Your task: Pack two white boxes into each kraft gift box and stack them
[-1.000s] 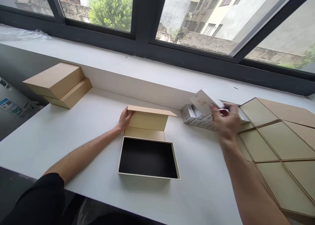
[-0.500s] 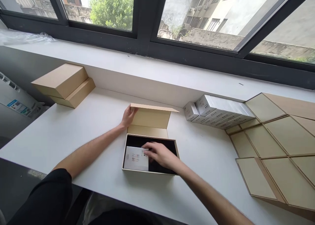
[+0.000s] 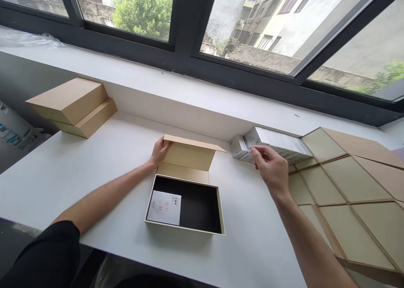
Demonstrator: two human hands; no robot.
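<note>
An open cardboard gift box with a black lining lies on the table in front of me. Its raised lid is gripped at the left edge by my left hand. A flat white printed carton rests inside, at the left end; black lining shows over the rest. My right hand, fingers loosely curled with a gap beside the thumb, hovers at the front of a row of small white cartons. It partly hides them, and I see nothing held in it.
Two closed cardboard boxes are stacked at the back left of the white table. On the right stand several open cardboard boxes, packed close together. A sill runs below the dark window frame, with clear plastic at its left.
My right hand has left the white carton inside the gift box and moved right to the row of small cartons. My left hand still holds the lid. The view has shifted slightly.
</note>
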